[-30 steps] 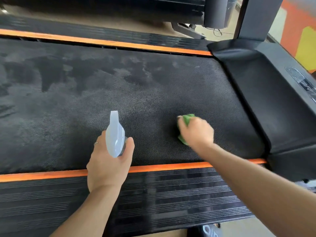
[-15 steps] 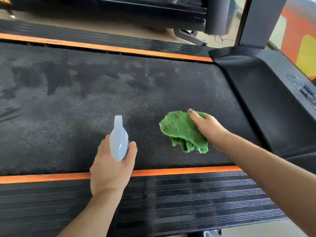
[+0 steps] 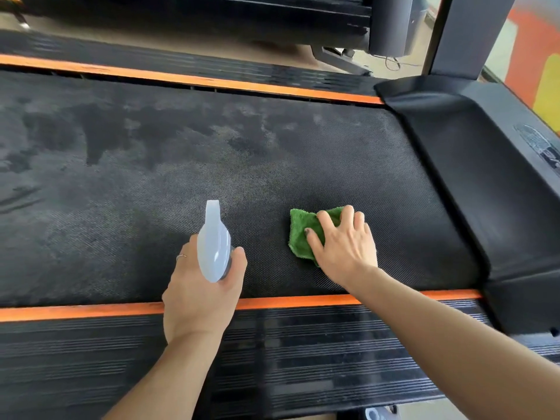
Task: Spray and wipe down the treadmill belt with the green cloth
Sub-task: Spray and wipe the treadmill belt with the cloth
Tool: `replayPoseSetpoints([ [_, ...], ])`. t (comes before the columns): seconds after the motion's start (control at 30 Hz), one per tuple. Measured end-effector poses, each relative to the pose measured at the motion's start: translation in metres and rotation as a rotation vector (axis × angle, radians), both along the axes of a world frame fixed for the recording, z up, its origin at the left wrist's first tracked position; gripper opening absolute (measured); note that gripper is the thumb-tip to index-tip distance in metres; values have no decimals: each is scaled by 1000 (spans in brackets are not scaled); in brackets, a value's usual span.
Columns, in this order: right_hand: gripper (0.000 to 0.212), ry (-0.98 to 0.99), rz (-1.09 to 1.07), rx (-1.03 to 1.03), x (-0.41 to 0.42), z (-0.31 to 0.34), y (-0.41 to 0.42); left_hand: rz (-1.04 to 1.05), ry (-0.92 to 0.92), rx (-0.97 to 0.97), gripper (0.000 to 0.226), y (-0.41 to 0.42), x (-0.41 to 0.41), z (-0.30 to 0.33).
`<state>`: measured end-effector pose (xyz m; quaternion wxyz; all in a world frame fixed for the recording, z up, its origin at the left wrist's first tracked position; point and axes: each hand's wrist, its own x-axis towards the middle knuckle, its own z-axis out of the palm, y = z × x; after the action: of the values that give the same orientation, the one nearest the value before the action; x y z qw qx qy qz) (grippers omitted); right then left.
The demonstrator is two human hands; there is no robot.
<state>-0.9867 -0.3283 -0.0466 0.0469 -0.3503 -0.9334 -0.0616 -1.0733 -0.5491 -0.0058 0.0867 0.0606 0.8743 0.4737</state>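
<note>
- left hand (image 3: 200, 295) wrapped round a pale blue spray bottle (image 3: 214, 244); only the spray head shows, nozzle pointing away over the belt (image 3: 181, 183); bottle body hidden under the hand; thin ring (image 3: 181, 256) on one finger
- right hand (image 3: 342, 244) flat, fingers spread and fairly straight, pressing down on the green cloth (image 3: 300, 231); not clenched round it
- cloth bunched/folded, lying on the belt near the right end, close to the near orange strip (image 3: 91, 312); left part of cloth shows, rest hidden under the hand
- bottle and cloth apart, bare belt between them
- belt black, textured; patchy grey and darker blotches across left and middle, looks damp but cannot tell for sure; area round the cloth darker and even
- orange strip along near edge, another along far edge (image 3: 212, 81); ribbed black side rail (image 3: 303, 359) nearest the camera
- black motor cover (image 3: 472, 165) at right end of belt; dark upright post (image 3: 472, 34) rising behind it
- another dark machine (image 3: 389, 22) behind, blurred
</note>
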Motion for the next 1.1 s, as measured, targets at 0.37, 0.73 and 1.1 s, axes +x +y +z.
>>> replayPoseSetpoints([
  [0.37, 30, 109, 351, -143, -18, 1, -61, 11, 1, 4, 47, -1, 1, 4],
  [0.73, 39, 61, -369, -130, 35, 10, 69, 2, -15, 6, 40, -1, -2, -1],
  [1.1, 37, 23, 439, -81, -20, 4, -8, -7, -8, 4, 41, 0, -2, 0],
])
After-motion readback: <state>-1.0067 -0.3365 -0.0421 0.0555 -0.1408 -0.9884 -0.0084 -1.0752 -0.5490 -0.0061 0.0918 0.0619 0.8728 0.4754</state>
